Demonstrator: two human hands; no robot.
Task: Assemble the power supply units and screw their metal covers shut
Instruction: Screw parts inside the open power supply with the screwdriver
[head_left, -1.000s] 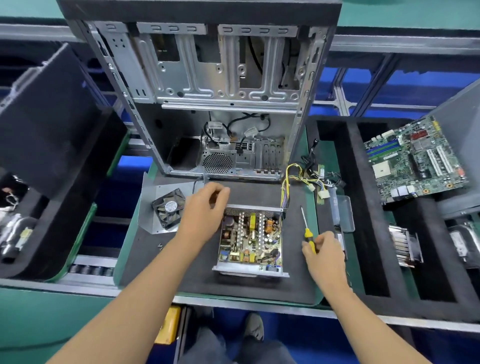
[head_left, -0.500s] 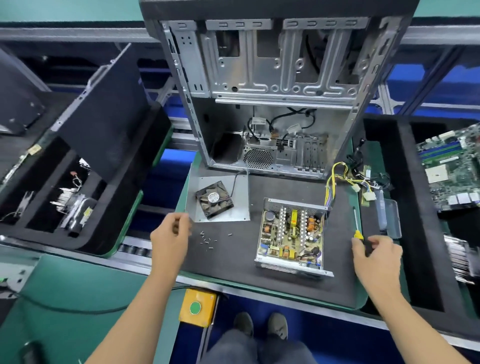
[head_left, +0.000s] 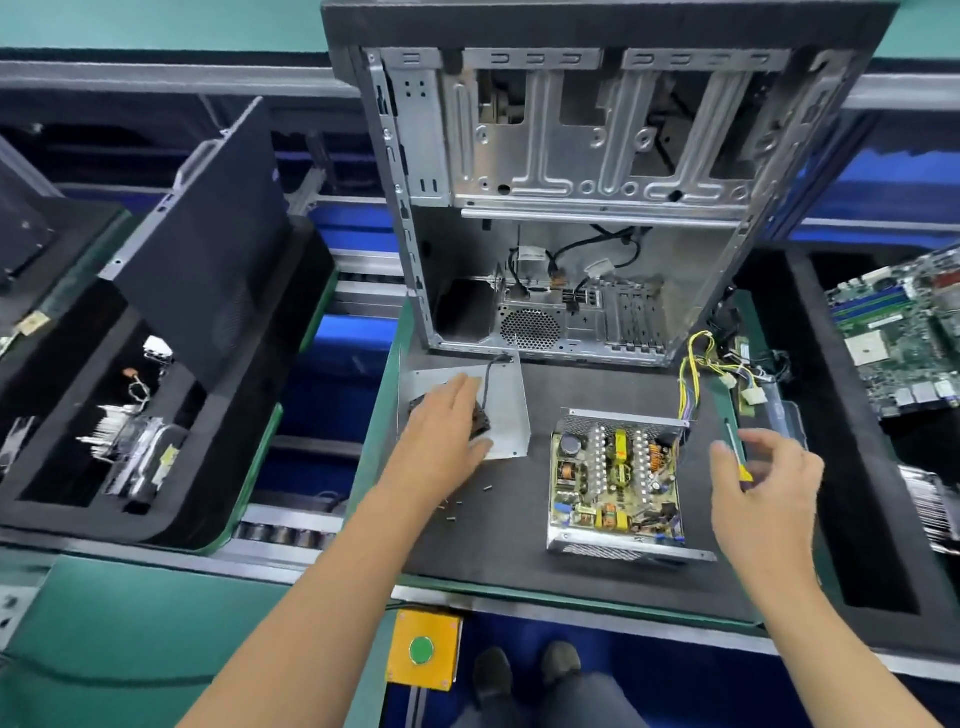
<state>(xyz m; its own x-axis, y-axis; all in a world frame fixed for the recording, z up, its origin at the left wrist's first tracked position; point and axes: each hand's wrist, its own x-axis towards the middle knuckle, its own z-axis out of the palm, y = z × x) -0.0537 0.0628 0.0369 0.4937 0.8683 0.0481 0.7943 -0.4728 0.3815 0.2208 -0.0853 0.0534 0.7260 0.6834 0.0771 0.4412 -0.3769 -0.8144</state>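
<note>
An open power supply unit (head_left: 618, 478) lies on the black mat (head_left: 519, 545) with its circuit board showing and yellow cables (head_left: 693, 374) leaving its far right corner. Left of it lies its flat metal cover (head_left: 506, 410) with a black fan (head_left: 480, 423). My left hand (head_left: 447, 436) rests flat on the fan and cover, fingers straight. Loose screws (head_left: 452, 506) lie just under that wrist. My right hand (head_left: 763, 483) is right of the unit, fingers spread around a yellow-handled screwdriver (head_left: 746, 473) at the mat's edge.
An empty computer case (head_left: 571, 208) stands upright behind the mat. A motherboard (head_left: 904, 338) lies in the foam tray at the right. A black foam tray (head_left: 156, 415) with parts and a leaning side panel sits at the left. A yellow button box (head_left: 423, 649) hangs below the bench edge.
My left hand left the power supply's corner, swung out left and now lies on the fan and cover. My right hand's fingers have spread from their grip on the screwdriver.
</note>
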